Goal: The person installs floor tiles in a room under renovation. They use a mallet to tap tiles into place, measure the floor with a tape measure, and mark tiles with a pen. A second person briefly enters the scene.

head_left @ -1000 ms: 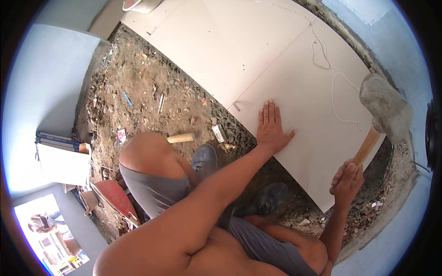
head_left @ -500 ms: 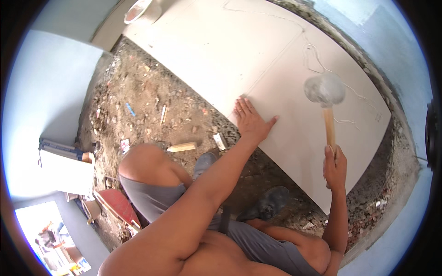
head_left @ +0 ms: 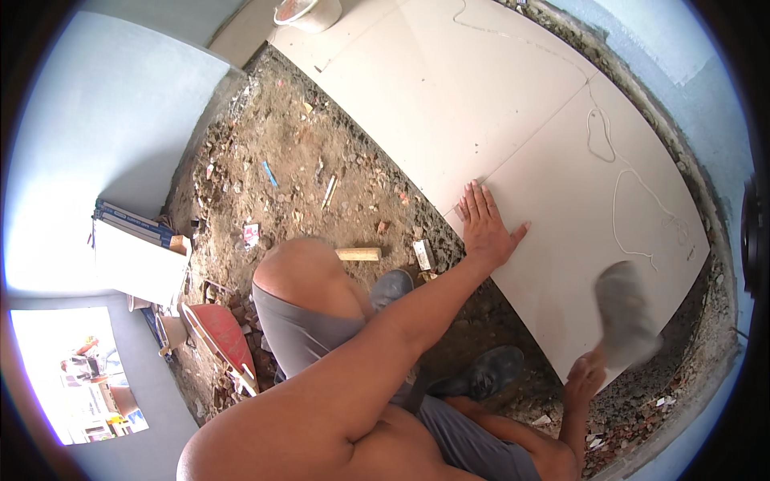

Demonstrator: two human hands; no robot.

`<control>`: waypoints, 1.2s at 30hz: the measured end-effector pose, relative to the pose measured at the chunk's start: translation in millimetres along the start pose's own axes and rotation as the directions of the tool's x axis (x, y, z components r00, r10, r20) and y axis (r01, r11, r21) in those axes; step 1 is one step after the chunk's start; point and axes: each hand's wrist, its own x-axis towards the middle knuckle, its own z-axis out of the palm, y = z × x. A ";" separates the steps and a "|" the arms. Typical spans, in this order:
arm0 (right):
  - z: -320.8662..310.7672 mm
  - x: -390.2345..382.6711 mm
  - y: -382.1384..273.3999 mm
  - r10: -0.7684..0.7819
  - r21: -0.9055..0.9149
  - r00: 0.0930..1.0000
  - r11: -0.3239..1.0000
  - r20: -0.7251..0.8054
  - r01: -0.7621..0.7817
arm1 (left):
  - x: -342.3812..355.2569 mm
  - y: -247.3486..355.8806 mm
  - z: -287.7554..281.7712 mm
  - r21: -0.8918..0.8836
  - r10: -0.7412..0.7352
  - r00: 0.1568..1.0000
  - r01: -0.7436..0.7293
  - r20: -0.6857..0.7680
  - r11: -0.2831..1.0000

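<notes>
As left hand (head_left: 489,234) touches tile (head_left: 561,192), mallet (head_left: 624,305) gripped

Got a rough dirt floor (head_left: 289,144) full of rubble, partly covered by big pale tiles (head_left: 561,176); on those, a white string (head_left: 628,170) in loose loops, plus a whitish bucket (head_left: 318,16) near the far end; down in the dirt, a yellowish wood piece (head_left: 358,254), blue strip (head_left: 269,174), red-and-white packet (head_left: 252,235) and small pale box (head_left: 423,255)
</notes>
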 end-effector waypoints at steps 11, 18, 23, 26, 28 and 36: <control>-43.6 78.3 -74.7 0.356 0.236 0.934 0.911 -0.036 -0.339 | 32.1 44.0 3.0 0.119 0.211 0.973 -0.222 0.098 0.968; -41.1 128.7 -29.1 0.399 0.383 0.844 0.887 -0.358 -0.257 | 93.1 114.0 -18.8 0.214 0.320 0.873 -0.414 0.367 0.885; -45.4 120.9 -2.3 0.743 0.304 0.651 0.663 -0.158 -0.684 | 96.7 116.9 -21.1 0.264 0.299 0.846 -0.441 0.441 0.858; -54.1 127.2 -28.8 0.589 0.472 0.787 0.754 -0.180 -0.456 | 98.9 101.5 -18.2 0.286 0.279 0.871 -0.410 0.405 0.866; -43.1 122.9 -13.5 0.522 0.463 0.793 0.813 -0.314 -0.353 | 99.0 103.5 -20.4 0.276 0.296 0.860 -0.429 0.415 0.860; -65.2 150.4 -44.8 0.628 0.322 0.770 0.756 -0.110 -0.570 | 101.8 97.8 -23.1 0.284 0.312 0.844 -0.458 0.437 0.842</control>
